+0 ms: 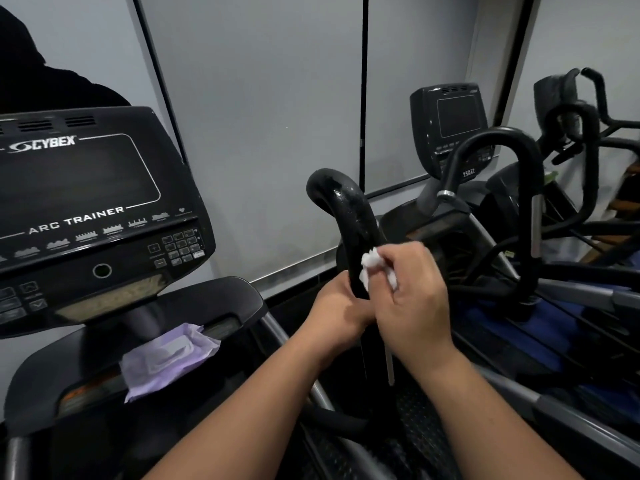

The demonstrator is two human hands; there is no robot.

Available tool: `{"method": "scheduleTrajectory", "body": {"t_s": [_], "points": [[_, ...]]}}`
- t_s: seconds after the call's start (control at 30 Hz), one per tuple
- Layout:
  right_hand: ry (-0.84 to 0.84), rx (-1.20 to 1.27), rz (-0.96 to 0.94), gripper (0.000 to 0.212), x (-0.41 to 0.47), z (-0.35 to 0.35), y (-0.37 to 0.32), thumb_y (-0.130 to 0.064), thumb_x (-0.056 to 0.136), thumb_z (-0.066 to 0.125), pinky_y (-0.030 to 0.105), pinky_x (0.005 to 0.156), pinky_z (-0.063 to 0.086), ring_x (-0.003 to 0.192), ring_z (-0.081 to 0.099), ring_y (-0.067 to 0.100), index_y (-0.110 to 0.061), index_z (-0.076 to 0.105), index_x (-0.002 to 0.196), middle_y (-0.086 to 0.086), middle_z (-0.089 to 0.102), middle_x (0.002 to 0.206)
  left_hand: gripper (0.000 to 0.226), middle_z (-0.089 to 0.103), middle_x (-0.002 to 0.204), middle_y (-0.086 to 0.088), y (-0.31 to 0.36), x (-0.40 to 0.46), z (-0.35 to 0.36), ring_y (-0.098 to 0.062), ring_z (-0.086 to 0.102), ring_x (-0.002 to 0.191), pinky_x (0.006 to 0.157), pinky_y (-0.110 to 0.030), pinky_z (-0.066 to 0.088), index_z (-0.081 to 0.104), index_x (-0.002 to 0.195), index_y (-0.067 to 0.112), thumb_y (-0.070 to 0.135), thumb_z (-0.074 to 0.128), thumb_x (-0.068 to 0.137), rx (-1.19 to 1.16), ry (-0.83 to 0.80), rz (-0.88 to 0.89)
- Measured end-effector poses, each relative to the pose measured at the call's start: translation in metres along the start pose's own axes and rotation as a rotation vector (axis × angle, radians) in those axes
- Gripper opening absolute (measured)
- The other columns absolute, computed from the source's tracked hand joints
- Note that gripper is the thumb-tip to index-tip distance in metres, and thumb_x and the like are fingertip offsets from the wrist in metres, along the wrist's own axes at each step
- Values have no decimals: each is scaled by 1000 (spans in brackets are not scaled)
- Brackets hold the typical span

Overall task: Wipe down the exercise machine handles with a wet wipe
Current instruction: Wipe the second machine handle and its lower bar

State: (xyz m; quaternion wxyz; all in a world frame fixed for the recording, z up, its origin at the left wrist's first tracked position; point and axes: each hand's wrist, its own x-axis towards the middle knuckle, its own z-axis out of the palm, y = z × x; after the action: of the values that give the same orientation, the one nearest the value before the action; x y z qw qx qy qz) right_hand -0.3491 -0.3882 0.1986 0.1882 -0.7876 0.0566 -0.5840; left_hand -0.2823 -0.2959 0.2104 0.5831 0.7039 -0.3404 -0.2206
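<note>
A black curved handle (348,209) of the exercise machine rises in the middle of the view, its upper part shiny and wet. My left hand (337,315) grips the handle low down, just below the wipe. My right hand (414,292) presses a crumpled white wet wipe (372,263) against the right side of the handle, fingers closed around it. The lower part of the handle is hidden behind both hands.
The machine's black console (93,209) stands at left, with a purple pack of wipes (166,358) lying on the shelf under it. A second machine with a looped black handle (519,157) stands close on the right. A grey panelled wall is behind.
</note>
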Motion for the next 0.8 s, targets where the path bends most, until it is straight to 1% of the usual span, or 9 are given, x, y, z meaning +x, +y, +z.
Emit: {"method": "scheduleTrajectory", "body": {"t_s": [0.17, 0.27, 0.33, 0.43, 0.47, 0.53, 0.63, 0.7, 0.8], "points": [[51, 37, -17, 2, 26, 4, -3, -6, 92, 67, 42, 70, 48, 78, 56, 26, -5, 65, 93, 7, 59, 86, 12, 74, 81, -9, 0, 0, 4, -2, 62, 67, 63, -25, 50, 69, 85, 11, 12, 77, 77, 89, 2, 38], [32, 62, 31, 7, -12, -4, 4, -6, 90, 68, 40, 69, 48, 78, 57, 25, 0, 65, 91, 8, 59, 86, 13, 68, 65, 8, -5, -1, 9, 8, 58, 57, 54, -10, 44, 64, 76, 22, 21, 72, 87, 34, 7, 27], [18, 61, 37, 6, -21, -8, 6, -3, 88, 68, 40, 68, 47, 77, 56, 24, 1, 65, 91, 8, 59, 86, 18, 64, 60, 13, -6, -1, 12, 9, 56, 54, 52, -8, 43, 62, 73, 24, 22, 70, 90, 46, 10, 26], [66, 84, 34, 4, 9, -7, 5, -3, 92, 65, 40, 72, 48, 78, 58, 27, 0, 65, 91, 9, 61, 87, 10, 72, 71, 0, -7, 0, 17, 0, 61, 66, 61, -24, 50, 68, 80, 15, 11, 77, 78, 52, 26, 50], [88, 95, 33, 6, 22, -7, 4, -5, 94, 64, 41, 73, 49, 79, 59, 28, 0, 65, 93, 10, 61, 88, 15, 74, 77, -8, -6, -1, 19, -5, 62, 70, 64, -32, 51, 69, 84, 11, 14, 79, 74, 64, 34, 67], [98, 113, 28, 8, 32, -8, 6, -7, 96, 64, 44, 72, 49, 80, 59, 29, 0, 65, 93, 10, 61, 88, 22, 73, 84, -15, -4, -5, 23, -9, 61, 73, 67, -36, 51, 68, 88, 8, 16, 80, 71, 60, 46, 77], [68, 130, 45, 14, -1, -16, 11, -9, 96, 63, 44, 66, 47, 75, 56, 28, 2, 63, 88, 9, 58, 84, 12, 74, 77, -4, -12, -9, 27, -1, 61, 67, 63, -25, 50, 68, 82, 19, 14, 78, 78, 96, 31, 60], [43, 139, 45, 16, -25, -23, 12, -11, 93, 61, 42, 63, 47, 72, 55, 25, 3, 62, 85, 8, 58, 81, 22, 68, 65, 9, -13, -14, 29, 6, 57, 59, 57, -14, 46, 66, 72, 29, 12, 75, 84, 90, 12, 49], [43, 135, 15, 10, -19, -29, 13, -6, 88, 60, 42, 63, 46, 71, 53, 25, 2, 61, 83, 10, 56, 80, 25, 69, 67, 9, -15, -16, 37, 4, 58, 62, 58, -20, 49, 67, 72, 32, 11, 77, 80, 99, 36, 65]]}}
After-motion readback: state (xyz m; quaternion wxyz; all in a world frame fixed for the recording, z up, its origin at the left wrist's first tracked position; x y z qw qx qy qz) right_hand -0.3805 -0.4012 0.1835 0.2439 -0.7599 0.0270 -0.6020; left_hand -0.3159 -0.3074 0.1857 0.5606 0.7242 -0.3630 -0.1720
